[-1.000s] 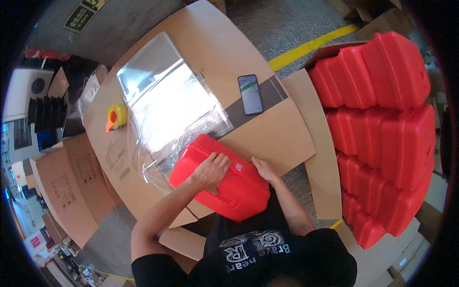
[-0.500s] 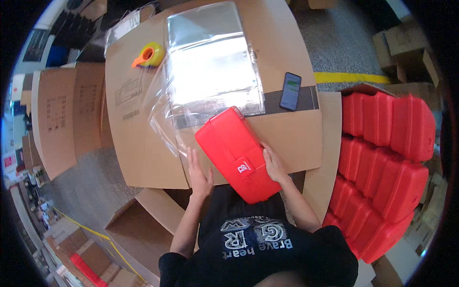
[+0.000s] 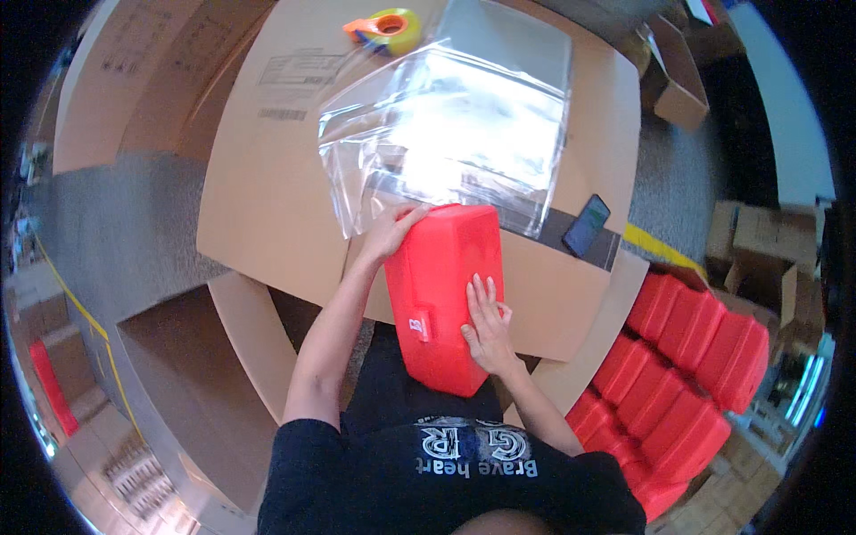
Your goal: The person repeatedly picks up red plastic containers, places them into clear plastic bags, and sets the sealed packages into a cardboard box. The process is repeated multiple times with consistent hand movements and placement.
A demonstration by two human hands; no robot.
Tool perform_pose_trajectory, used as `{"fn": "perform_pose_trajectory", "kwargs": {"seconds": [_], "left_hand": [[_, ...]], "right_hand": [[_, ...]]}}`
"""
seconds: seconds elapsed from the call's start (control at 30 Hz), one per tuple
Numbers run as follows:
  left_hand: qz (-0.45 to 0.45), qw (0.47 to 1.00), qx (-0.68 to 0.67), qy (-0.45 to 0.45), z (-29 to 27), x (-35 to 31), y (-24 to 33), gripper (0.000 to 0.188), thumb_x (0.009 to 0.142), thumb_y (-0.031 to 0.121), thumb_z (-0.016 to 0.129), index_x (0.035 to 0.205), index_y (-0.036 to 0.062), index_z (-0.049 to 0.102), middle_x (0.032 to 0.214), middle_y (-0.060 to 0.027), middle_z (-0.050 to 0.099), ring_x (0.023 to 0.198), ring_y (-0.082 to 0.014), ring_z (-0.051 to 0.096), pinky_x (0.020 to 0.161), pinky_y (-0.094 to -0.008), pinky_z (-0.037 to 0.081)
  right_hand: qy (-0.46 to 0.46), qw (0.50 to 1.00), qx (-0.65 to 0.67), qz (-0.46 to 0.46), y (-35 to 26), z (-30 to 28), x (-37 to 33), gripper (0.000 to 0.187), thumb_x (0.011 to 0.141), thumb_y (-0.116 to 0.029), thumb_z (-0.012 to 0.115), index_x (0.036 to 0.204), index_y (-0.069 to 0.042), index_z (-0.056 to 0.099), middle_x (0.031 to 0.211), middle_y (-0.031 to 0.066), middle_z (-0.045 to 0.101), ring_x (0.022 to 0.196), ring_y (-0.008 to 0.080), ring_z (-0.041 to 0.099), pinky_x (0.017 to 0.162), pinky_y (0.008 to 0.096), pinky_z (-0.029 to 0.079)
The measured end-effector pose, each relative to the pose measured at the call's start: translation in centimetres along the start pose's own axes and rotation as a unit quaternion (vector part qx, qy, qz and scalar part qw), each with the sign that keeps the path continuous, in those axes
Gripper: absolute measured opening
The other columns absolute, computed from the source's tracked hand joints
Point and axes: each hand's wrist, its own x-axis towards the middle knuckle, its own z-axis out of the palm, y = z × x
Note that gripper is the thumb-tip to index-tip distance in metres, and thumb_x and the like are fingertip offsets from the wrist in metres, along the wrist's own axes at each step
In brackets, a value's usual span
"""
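A red plastic case (image 3: 450,290) with a small latch on its side is tipped up at the near edge of the cardboard-topped table (image 3: 276,187), its near end close to my lap. My left hand (image 3: 392,234) is closed round its far left corner, with the fingers over the far end. Against its right side my right hand (image 3: 486,325) lies flat, fingers stretched out and thumb apart. Just beyond the case, clear plastic bags (image 3: 481,107) lie in a shiny stack, with loose film spreading to the left.
A yellow and orange tape dispenser (image 3: 390,28) sits at the far side. A phone (image 3: 587,225) lies right of the bags. More red cases (image 3: 664,357) fill a carton at the right. An open cardboard box (image 3: 205,374) stands at lower left.
My left hand, apart from the case before, now grips its far left corner. The case has turned more upright and onto its side. My right hand has shifted onto its face. The view has swung.
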Motion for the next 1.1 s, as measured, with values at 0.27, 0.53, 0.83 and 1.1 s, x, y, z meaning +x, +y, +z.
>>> {"fn": "perform_pose_trajectory", "kwargs": {"seconds": [0.27, 0.53, 0.83, 1.1], "left_hand": [[0.073, 0.972, -0.157, -0.159, -3.3, 2.7, -5.6, 0.037, 0.091, 0.026, 0.056, 0.115, 0.0006, 0.065, 0.118, -0.0104, 0.064, 0.109, -0.019, 0.057, 0.099, -0.0306, 0.04], [0.214, 0.925, -0.212, -0.232, -2.4, -0.2, -6.6, 0.04, 0.08, 0.025, 0.061, 0.114, 0.0047, 0.067, 0.121, -0.0109, 0.064, 0.117, -0.0239, 0.055, 0.105, -0.0374, 0.036], [0.222, 0.931, -0.228, -0.181, -5.0, -3.9, -10.4, 0.05, 0.07, 0.036, 0.063, 0.109, 0.0055, 0.07, 0.122, -0.0127, 0.063, 0.122, -0.0318, 0.051, 0.107, -0.0436, 0.033], [0.262, 0.929, -0.181, -0.186, -2.6, -3.5, -8.1, 0.048, 0.072, 0.034, 0.062, 0.109, 0.0053, 0.07, 0.121, -0.0128, 0.063, 0.122, -0.0336, 0.05, 0.107, -0.0451, 0.034]], "right_hand": [[0.17, 0.974, -0.053, -0.143, -2.4, -1.0, 4.0, 0.034, 0.084, -0.015, 0.065, 0.118, -0.012, 0.064, 0.123, 0.0092, 0.063, 0.119, 0.023, 0.056, 0.101, 0.0454, 0.029], [-0.072, 0.97, -0.128, -0.195, 1.0, -6.8, 24.0, 0.026, 0.078, -0.006, 0.064, 0.104, -0.005, 0.063, 0.096, 0.0137, 0.064, 0.09, 0.0298, 0.062, 0.079, 0.0384, 0.049], [-0.15, 0.854, -0.355, -0.349, 4.5, 6.2, 26.0, 0.039, 0.074, -0.014, 0.062, 0.111, -0.002, 0.054, 0.105, 0.0105, 0.053, 0.097, 0.0268, 0.054, 0.077, 0.035, 0.05], [-0.044, 0.889, -0.282, -0.358, 8.8, 3.8, 26.8, 0.035, 0.077, -0.012, 0.061, 0.11, -0.001, 0.055, 0.102, 0.0119, 0.057, 0.093, 0.0263, 0.059, 0.078, 0.0347, 0.051]]}}
